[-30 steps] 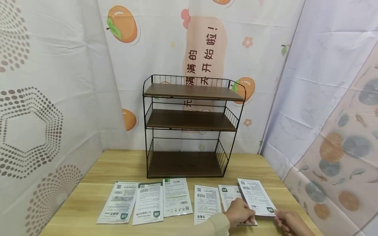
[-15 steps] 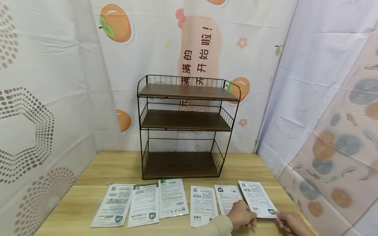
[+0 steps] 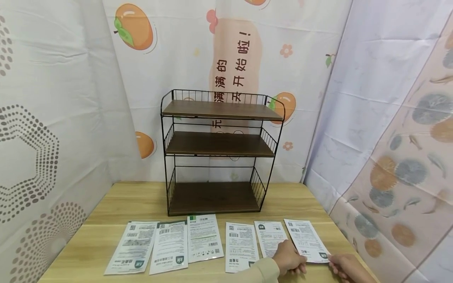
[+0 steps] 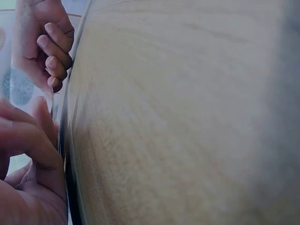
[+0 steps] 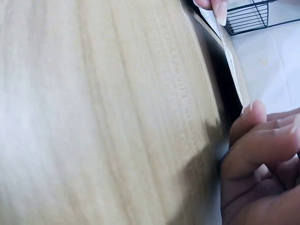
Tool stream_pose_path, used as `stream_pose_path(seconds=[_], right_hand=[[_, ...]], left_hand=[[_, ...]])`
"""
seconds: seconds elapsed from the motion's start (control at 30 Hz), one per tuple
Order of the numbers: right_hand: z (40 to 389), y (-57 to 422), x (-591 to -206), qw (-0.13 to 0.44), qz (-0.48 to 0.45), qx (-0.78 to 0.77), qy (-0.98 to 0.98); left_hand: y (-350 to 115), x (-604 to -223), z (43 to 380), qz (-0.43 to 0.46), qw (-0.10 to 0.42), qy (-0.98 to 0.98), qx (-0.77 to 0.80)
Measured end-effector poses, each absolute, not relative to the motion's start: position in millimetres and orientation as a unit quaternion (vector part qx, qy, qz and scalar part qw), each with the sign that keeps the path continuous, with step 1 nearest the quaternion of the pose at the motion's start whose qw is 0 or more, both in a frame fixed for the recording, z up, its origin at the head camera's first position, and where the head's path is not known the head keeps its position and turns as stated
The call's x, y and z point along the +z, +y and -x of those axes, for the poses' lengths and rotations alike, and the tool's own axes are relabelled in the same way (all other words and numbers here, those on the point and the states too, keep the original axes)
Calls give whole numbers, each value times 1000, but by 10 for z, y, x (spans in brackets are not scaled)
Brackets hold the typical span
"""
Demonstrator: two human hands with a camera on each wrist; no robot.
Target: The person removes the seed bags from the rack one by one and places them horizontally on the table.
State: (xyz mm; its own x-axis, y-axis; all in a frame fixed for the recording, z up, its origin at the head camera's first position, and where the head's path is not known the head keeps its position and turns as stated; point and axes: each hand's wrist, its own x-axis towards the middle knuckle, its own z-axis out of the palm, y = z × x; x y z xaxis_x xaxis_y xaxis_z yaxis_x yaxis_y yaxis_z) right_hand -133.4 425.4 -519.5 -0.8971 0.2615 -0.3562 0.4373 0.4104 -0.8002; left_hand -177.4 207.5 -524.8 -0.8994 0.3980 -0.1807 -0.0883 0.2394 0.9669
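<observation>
Both hands are at the rightmost white seed packet (image 3: 305,239), a flat printed sachet with a dark green logo near its lower corner. My left hand (image 3: 288,257) pinches its near left corner, with the sleeve crossing the table edge. At the near right corner, my right hand (image 3: 348,267) pinches the packet between thumb and finger. The left wrist view shows the left hand's curled fingers (image 4: 37,154) close up. In the right wrist view, the packet's thin edge (image 5: 229,61) runs between both hands. Under the left hand, a second seed packet (image 3: 270,236) is partly covered.
More seed packets lie in a row leftward: one (image 3: 242,245) near the middle, then a green-topped one (image 3: 204,237), a white one (image 3: 169,247) and another (image 3: 131,247). Behind them stands a three-tier black wire rack (image 3: 216,196) with brown shelves. Printed cloth (image 3: 354,118) surrounds the table.
The rightmost packet has come down closer to the table and turned slightly, its lower edge drawn nearer. Both hands keep hold of it. The head view has shifted slightly right.
</observation>
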Motion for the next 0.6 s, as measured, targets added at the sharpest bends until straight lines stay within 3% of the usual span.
stream_pose_path(seconds=[0.6], right_hand=[[1319, 4369, -5150, 140, -222, -468, 844]], left_hand=[[1803, -5178, 1969, -138, 218, 720, 645]])
